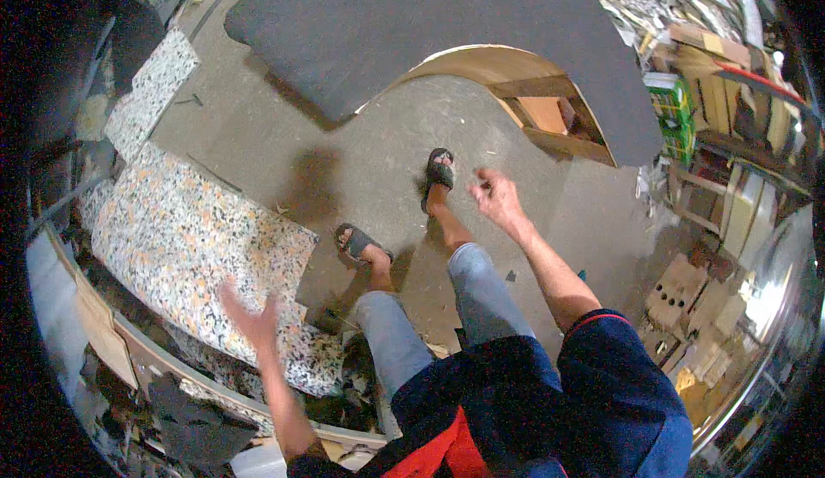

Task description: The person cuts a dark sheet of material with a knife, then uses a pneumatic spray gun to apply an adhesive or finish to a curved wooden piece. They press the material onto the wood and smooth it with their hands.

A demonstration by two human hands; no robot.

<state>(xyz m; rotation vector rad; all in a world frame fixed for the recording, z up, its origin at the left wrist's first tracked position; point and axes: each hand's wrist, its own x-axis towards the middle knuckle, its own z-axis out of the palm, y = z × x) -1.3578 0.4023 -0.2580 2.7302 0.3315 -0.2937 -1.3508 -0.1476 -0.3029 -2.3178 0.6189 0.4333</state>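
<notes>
My left hand (253, 319), blurred by motion, hovers over or beside a large speckled foam sheet (185, 220) on the left, its fingers apart and nothing visible in them. My right hand (498, 199) is in mid-air right of my sandaled feet (438, 168), fingers loosely curled but apart, holding nothing. Beyond it lies a large curved piece (455, 5) with a dark grey top, a bare wooden curved side and an open framed compartment (546, 117).
A smaller speckled foam piece (150, 91) lies at the upper left. Piled scrap, padding and wooden offcuts (722, 91) line the right side, with more wood blocks (679, 289) below. A curved board edge (155, 366) runs along the lower left. Concrete floor (318, 117) shows between.
</notes>
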